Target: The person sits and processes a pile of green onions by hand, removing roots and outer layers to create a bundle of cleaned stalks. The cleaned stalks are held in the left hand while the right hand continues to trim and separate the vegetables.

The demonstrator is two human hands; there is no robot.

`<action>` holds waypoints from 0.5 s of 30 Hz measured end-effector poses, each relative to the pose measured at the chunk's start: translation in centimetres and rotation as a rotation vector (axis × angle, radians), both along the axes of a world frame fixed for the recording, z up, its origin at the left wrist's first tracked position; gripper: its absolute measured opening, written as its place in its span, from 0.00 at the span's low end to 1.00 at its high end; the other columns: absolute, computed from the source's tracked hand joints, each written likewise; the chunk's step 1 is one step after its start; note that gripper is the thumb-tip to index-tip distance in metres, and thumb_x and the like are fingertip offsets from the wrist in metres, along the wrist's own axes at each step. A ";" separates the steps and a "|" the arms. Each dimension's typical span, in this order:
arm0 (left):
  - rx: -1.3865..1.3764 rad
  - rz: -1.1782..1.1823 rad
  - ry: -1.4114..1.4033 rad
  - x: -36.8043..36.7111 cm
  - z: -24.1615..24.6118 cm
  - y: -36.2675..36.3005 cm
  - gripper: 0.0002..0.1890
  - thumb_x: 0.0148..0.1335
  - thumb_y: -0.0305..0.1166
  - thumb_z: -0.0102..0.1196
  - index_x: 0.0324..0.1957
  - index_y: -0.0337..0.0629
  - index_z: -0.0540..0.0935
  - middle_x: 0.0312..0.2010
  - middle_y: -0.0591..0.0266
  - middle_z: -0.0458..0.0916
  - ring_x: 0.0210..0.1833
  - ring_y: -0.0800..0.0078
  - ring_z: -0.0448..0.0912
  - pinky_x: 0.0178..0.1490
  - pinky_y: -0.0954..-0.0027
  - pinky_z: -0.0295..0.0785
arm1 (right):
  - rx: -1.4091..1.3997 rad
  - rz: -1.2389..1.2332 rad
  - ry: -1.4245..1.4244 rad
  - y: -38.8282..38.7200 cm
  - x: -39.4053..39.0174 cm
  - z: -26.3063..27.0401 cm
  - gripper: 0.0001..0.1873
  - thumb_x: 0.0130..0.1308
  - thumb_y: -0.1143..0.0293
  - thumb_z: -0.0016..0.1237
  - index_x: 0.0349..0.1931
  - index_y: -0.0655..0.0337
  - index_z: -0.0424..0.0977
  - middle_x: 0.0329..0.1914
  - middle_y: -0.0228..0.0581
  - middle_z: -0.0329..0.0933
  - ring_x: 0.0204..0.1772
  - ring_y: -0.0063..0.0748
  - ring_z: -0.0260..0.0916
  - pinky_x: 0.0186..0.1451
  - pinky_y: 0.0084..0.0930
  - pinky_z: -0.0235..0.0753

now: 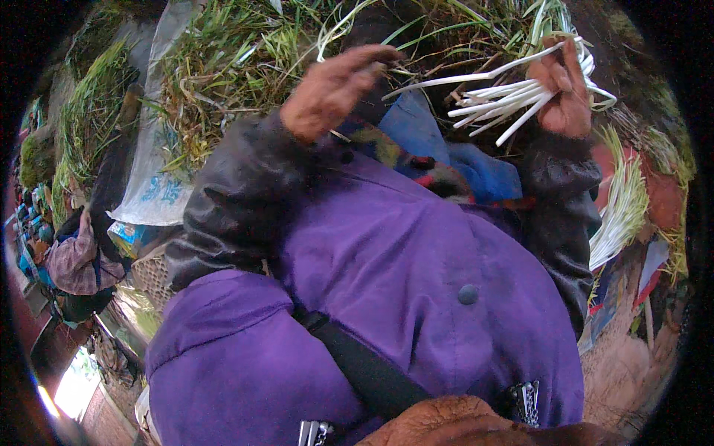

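My right hand (563, 89) is closed around a small bunch of long white-stemmed greens (502, 103), their pale stem ends fanned out toward the left. One longer stalk (446, 81) reaches across from that hand toward my left hand (334, 92). My left hand is blurred, its fingers stretched to the right and nothing visible in them. It is over the edge of a heap of loose green and yellowed leaves (240, 83). Beneath the bunch, blue cloth (415, 125) shows past the hem of my purple garment (424, 267).
A bundle of white-stemmed greens (619, 212) lies to my right on a red surface. To my left are a white plastic sack (153, 195) bearing blue writing and a pile of long greens (92, 122). Farther left is another person (83, 262) in a checked garment.
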State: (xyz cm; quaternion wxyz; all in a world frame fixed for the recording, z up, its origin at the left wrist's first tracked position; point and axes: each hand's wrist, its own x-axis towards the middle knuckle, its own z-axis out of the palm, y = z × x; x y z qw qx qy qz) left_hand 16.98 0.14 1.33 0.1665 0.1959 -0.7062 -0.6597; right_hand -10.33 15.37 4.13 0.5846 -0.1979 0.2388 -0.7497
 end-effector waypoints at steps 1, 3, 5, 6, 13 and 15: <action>0.004 -0.101 0.079 -0.6 0.3 1.0 0.14 0.63 0.31 0.44 0.50 0.41 0.72 0.33 0.63 0.75 0.34 0.79 0.72 0.39 0.78 0.68 | 0.121 -0.174 0.118 -0.1 0.0 -0.1 0.15 0.67 0.68 0.38 0.46 0.71 0.65 0.17 0.23 0.57 0.23 0.14 0.49 0.25 0.11 0.52; 0.069 -0.167 -0.027 -1.5 0.5 2.2 0.12 0.63 0.31 0.45 0.48 0.40 0.73 0.27 0.66 0.74 0.29 0.82 0.69 0.33 0.78 0.67 | 0.151 -0.228 0.149 -0.1 -0.1 -0.1 0.14 0.67 0.66 0.38 0.45 0.70 0.66 0.16 0.24 0.59 0.22 0.14 0.49 0.24 0.11 0.52; 0.059 -0.239 -0.039 -1.8 0.5 2.5 0.13 0.63 0.31 0.46 0.47 0.37 0.74 0.33 0.68 0.74 0.36 0.84 0.69 0.39 0.80 0.66 | -0.001 -0.079 0.032 0.0 0.0 0.1 0.14 0.66 0.65 0.40 0.45 0.67 0.67 0.27 0.33 0.72 0.21 0.13 0.51 0.24 0.10 0.54; 0.045 -0.261 -0.065 -1.8 0.5 2.6 0.13 0.63 0.31 0.46 0.47 0.35 0.74 0.36 0.69 0.74 0.39 0.84 0.69 0.42 0.81 0.65 | 0.034 -0.150 0.036 -0.1 0.2 0.2 0.14 0.66 0.65 0.40 0.45 0.66 0.67 0.31 0.35 0.73 0.20 0.12 0.50 0.23 0.09 0.54; 0.018 -0.094 0.079 -2.8 0.0 3.8 0.09 0.62 0.31 0.46 0.36 0.35 0.77 0.17 0.69 0.67 0.20 0.84 0.63 0.24 0.78 0.61 | 0.228 -0.081 0.165 -1.6 6.8 -0.3 0.18 0.65 0.61 0.41 0.48 0.66 0.65 0.40 0.42 0.73 0.17 0.11 0.50 0.20 0.12 0.53; 0.046 -0.080 0.054 -2.3 -0.5 3.6 0.11 0.62 0.33 0.48 0.39 0.35 0.77 0.18 0.67 0.70 0.22 0.82 0.66 0.26 0.76 0.64 | 0.261 -0.038 0.323 -1.6 7.6 -0.2 0.18 0.65 0.57 0.41 0.41 0.66 0.70 0.19 0.28 0.64 0.17 0.12 0.50 0.18 0.13 0.49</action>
